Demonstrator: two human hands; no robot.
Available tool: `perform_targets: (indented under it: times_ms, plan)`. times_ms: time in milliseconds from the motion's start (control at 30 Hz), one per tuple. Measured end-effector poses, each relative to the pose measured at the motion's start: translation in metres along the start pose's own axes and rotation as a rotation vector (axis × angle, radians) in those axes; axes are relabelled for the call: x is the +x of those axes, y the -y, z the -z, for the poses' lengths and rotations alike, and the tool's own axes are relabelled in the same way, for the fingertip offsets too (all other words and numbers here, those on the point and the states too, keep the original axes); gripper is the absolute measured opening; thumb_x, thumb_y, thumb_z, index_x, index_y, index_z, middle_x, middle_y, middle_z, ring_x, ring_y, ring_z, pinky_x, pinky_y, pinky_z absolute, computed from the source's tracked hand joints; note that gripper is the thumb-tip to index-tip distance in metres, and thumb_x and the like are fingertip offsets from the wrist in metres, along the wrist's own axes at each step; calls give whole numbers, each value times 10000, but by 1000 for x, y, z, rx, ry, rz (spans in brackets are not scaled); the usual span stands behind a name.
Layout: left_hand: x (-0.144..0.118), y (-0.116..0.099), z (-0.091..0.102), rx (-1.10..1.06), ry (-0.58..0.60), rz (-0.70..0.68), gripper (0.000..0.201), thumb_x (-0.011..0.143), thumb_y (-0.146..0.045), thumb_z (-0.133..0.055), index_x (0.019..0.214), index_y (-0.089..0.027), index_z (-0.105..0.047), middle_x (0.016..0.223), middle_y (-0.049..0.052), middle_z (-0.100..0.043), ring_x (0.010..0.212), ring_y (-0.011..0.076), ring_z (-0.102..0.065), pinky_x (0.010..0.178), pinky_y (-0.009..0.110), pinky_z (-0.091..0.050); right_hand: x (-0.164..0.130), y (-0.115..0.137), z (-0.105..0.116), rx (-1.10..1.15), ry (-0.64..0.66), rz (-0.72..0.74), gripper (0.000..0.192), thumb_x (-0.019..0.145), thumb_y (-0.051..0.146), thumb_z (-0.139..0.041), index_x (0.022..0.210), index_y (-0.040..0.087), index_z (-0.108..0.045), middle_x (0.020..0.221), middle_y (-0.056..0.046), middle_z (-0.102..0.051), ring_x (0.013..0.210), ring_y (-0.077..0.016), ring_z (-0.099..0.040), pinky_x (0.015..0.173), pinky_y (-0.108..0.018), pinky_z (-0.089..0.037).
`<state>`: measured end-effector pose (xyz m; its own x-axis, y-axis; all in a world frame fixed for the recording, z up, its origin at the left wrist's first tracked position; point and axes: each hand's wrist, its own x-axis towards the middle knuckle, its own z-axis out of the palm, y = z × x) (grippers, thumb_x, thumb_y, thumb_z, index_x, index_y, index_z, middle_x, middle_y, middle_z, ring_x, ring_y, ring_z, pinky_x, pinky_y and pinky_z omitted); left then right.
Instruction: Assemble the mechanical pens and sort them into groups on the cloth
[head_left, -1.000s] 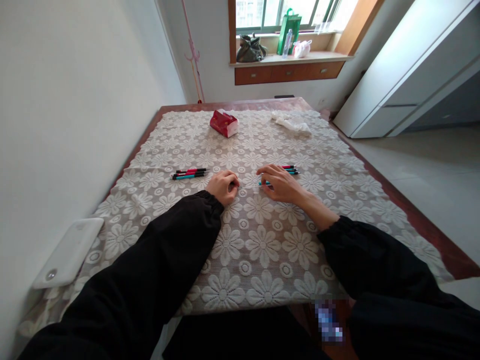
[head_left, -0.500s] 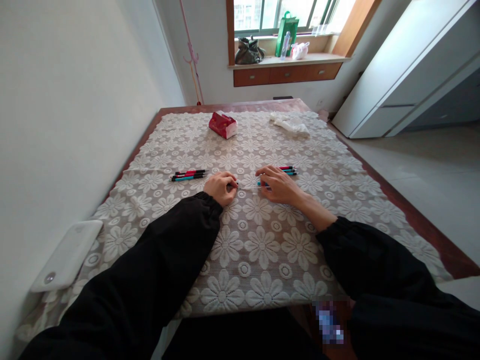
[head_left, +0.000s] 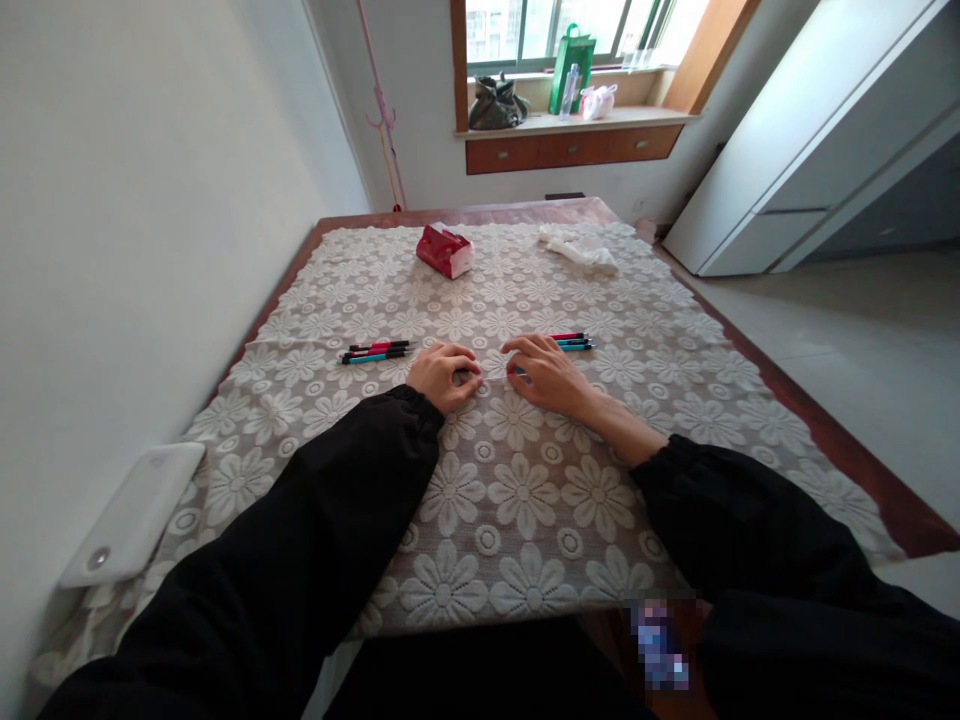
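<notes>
left pens [head_left: 375, 351], slim, black, red and teal, left of centre, right pens [head_left: 575, 346], red and teal, right of centre, partly behind right hand [head_left: 547, 376], fingers half curled, left hand [head_left: 444, 377] mid-frame, fingers bent toward thumb, either hold unclear

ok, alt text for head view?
Curled bare left hand and right hand face each other over a white-flowered gray cloth, anything held unclear. Slim pens, some red, some turquoise, lie beside each; a boxy red packet lies beyond.
</notes>
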<state>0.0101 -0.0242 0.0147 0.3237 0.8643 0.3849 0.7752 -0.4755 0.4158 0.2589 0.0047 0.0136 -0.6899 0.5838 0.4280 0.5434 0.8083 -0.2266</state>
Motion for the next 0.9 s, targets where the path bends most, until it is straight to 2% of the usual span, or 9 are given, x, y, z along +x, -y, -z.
perform_targets:
  times_ms: [167,367,700,900]
  plan:
    - [1,-4,2,77,-13,117,352,795,-157,-641,1131,-219,-729,1169,57,-738,1131,276,-636,1015,436,-504,-1,-4,1,-15,-29,-87,111,922,168,-568,904,213,-667,1264,-97,-681,1225,-298,-563,1045,-492,-450]
    - [2,-3,1,120,74,130,180,869,-236,-621,979,-233,-764,1087,58,-748,1095,297,-637,995,467,-501,-1,-8,0,-38,-35,-131,111,887,151,-562,878,214,-653,1240,-108,-687,1193,-306,-564,1014,-496,-452]
    - [2,2,-1,59,86,35,176,903,-251,-634,1000,-260,-780,1037,48,-756,1066,269,-660,1001,430,-519,-1,-8,-3,52,-24,-89,143,919,186,-547,921,224,-685,1226,-103,-684,1173,-296,-566,1043,-510,-450]
    - [2,-2,1,79,90,53,176,904,-251,-637,1005,-259,-782,1047,48,-763,1064,273,-666,990,437,-519,0,-7,-3,36,-48,-112,131,935,192,-547,906,221,-671,1215,-96,-697,1177,-291,-571,1033,-491,-450]
